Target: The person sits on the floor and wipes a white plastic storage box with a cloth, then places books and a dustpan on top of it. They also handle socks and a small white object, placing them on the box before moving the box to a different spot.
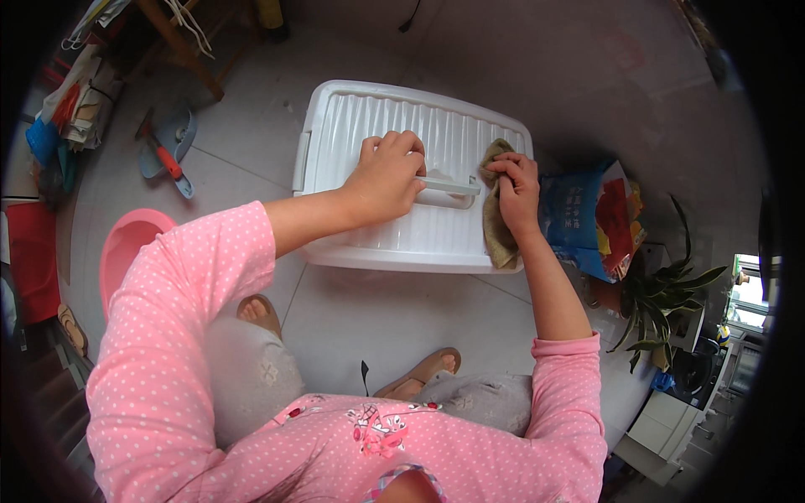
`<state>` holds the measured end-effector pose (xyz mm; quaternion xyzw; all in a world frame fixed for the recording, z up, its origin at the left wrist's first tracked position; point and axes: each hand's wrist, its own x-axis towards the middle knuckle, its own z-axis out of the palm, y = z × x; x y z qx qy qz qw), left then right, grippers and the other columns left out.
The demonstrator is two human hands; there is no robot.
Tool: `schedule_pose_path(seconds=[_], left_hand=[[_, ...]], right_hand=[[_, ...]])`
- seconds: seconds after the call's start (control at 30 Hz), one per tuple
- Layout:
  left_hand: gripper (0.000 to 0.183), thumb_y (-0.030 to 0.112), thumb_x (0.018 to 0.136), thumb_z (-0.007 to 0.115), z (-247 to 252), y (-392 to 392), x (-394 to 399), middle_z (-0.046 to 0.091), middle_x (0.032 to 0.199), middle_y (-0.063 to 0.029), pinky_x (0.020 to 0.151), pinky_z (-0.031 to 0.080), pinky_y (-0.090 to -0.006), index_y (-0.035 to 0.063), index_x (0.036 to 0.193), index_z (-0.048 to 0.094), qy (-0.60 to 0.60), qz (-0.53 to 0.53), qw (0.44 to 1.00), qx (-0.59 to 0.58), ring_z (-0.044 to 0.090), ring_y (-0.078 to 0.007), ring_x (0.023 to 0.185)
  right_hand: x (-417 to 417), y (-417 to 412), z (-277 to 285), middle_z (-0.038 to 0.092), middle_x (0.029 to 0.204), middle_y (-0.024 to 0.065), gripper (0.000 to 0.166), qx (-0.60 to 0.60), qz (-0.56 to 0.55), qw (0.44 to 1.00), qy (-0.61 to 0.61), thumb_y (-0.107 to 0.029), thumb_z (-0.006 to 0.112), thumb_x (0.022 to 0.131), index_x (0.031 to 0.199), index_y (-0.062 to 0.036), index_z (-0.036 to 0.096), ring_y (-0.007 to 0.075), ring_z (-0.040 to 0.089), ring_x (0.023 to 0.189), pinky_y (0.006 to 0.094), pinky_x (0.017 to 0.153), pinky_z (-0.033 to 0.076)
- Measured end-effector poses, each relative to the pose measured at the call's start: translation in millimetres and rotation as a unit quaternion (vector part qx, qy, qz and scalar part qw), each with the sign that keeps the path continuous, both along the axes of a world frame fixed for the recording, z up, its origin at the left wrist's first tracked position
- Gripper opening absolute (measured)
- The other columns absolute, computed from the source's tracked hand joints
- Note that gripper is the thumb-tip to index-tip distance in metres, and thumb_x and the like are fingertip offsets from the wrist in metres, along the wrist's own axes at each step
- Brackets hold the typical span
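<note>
A white plastic storage box with a ribbed lid (pixel 352 232) stands on the floor before me. My left hand (pixel 390 176) is closed around the left part of the lid's grey carrying handle (pixel 449 185), whose right end shows. At the lid's right side, my right hand (pixel 517 192) grips an olive-green cloth (pixel 500 239), pressed against the lid. The cloth hangs in a bunched strip along that edge, down to the near corner. A grey latch (pixel 302 162) sits on the box's left side.
A blue printed bag (pixel 569 214) with packets inside stands just right of the box, near a potted plant (pixel 660 302). To the left are a pink basin (pixel 132 239), a blue dustpan (pixel 166 148) and a red-handled tool (pixel 168 162). Wooden legs (pixel 182 50) stand behind.
</note>
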<state>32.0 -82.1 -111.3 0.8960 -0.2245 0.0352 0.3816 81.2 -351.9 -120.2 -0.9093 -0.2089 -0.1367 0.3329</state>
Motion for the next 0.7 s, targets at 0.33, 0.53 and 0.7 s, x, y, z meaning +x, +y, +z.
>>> schedule_pose_path(seconds=[0.33,0.53,0.7], left_hand=[[0.014,0.02,0.092,0.057,-24,13,23,0.054,0.105,-0.0075,0.097,0.034,-0.0407,0.0064,0.094,0.06,-0.051,0.059,0.997,0.026,0.049,-0.0253,0.104],[0.014,0.02,0.091,0.058,-21,10,15,0.053,0.105,-0.0062,0.099,0.034,-0.0408,0.0069,0.094,0.06,-0.079,0.074,0.993,0.035,0.049,-0.0244,0.104],[0.013,0.02,0.09,0.059,-21,10,15,0.054,0.104,-0.0057,0.098,0.034,-0.0408,0.0079,0.094,0.063,-0.071,0.089,0.993,0.019,0.05,-0.024,0.103]], right_hand=[[-22,14,12,0.064,0.1,0.0092,0.025,-0.113,0.017,0.991,-0.067,0.004,0.057,0.073,0.095,-0.0051,0.067,0.0327,0.054,0.097,0.0401,0.085,0.046],[-57,35,21,0.063,0.091,0.0095,0.024,-0.129,0.158,0.977,-0.068,0.005,0.062,0.069,0.091,-0.0032,0.065,0.0315,0.058,0.086,0.0384,0.077,0.049],[-65,75,11,0.064,0.092,0.011,0.028,-0.065,0.164,0.984,-0.017,0.009,0.06,0.07,0.095,-0.002,0.066,0.0319,0.06,0.086,0.0393,0.076,0.05]])
